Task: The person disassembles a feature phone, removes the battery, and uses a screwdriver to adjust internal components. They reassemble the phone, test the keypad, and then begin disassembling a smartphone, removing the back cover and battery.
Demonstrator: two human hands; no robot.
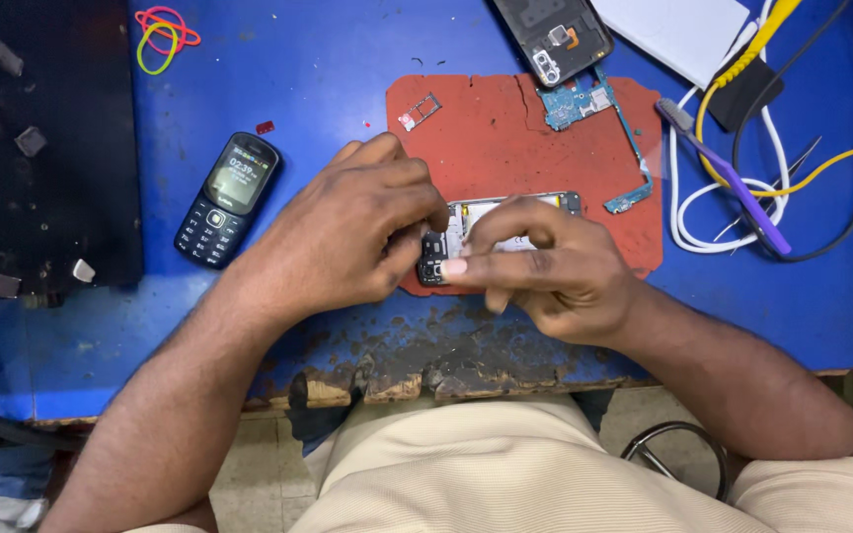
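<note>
An opened smartphone [466,219] with its back removed lies on a red work mat [505,128] on the blue table. My left hand [352,232] grips its left end with curled fingers. My right hand [545,266] covers the middle, its thumb pressing on the lower left corner near the camera area. Most of the phone's body is hidden under both hands.
A black keypad phone [227,197] with a lit screen lies to the left. On the mat sit a blue circuit board [577,101] and a SIM tray [419,112]. A phone back shell [553,35], purple brush [728,178], tweezers, cables and rubber bands [162,35] lie around.
</note>
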